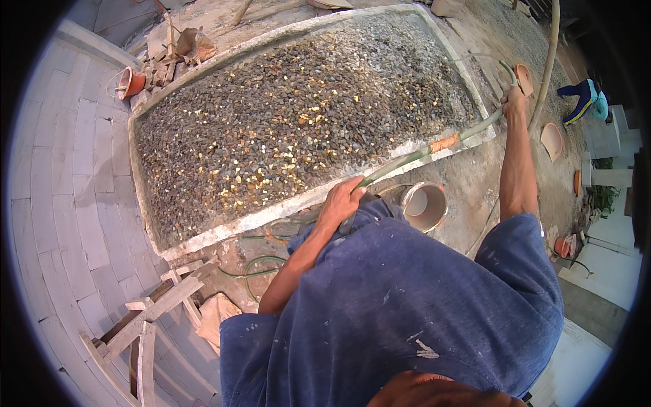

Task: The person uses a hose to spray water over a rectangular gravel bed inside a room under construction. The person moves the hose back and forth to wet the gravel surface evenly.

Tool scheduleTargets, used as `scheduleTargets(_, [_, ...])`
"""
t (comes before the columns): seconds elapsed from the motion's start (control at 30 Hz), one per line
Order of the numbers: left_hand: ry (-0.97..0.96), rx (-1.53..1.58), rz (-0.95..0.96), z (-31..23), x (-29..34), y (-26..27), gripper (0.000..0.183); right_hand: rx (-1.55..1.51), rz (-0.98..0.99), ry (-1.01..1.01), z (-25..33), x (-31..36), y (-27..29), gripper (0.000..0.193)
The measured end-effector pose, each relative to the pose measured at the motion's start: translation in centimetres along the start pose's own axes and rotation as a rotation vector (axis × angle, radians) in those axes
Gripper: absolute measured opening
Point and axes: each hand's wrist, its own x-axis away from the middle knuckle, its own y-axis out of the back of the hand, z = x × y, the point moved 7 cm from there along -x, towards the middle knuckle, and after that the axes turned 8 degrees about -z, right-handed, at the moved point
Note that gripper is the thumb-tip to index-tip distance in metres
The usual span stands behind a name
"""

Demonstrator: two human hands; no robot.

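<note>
A green hose (400, 165) runs between my two hands, with an orange wrapping (445, 143) around its middle stretch. My left hand (344, 197) is closed around it close to my body, above the near edge of the bed. Farther out on the right, my right hand (515, 102) grips the hose near its bent end (506, 70). A thin stream of water seems to leave that end toward the bed. In front of me lies a wide rectangular bed of wet brown, grey and yellowish pebbles (271, 129), framed by a pale raised rim (224, 233).
A grey bucket (425, 205) stands by the near rim. Orange basins (552, 141) lie on the right, near a long pole (546, 64) and a bending person (587, 100). On the left are an orange bucket (131, 82), a block wall (64, 156) and a wooden trestle (152, 312).
</note>
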Motion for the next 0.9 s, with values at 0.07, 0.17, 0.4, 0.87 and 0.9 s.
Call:
scheduleTargets(0.07, [-0.007, 0.008, -0.018, 0.1, 0.1, 0.1, 0.039, -0.034, 0.082, 0.015, 0.0, -0.1, -1.3, 0.009])
scheduleTargets(0.17, [-0.015, -0.021, -0.066, 0.2, 0.5, 0.8, 0.038, -0.045, 0.194, 0.039, 0.6, 1.1, -3.5, 0.013])
scheduleTargets(0.4, [-0.018, 0.006, -0.231, 2.1, 2.4, 3.4, 0.036, 0.056, 0.334, -0.03, 0.8, 7.5, -11.7, 0.013])
scheduleTargets(0.87, [0.026, -0.006, -0.503, 3.3, 5.2, 7.2, 0.031, -0.023, 0.547, -0.084, -2.2, 14.3, -23.6, 0.014])
scheduleTargets(0.9, [0.031, -0.015, -0.509, 3.3, 5.3, 7.4, 0.031, -0.037, 0.559, -0.101, -2.4, 14.7, -24.1, 0.014])
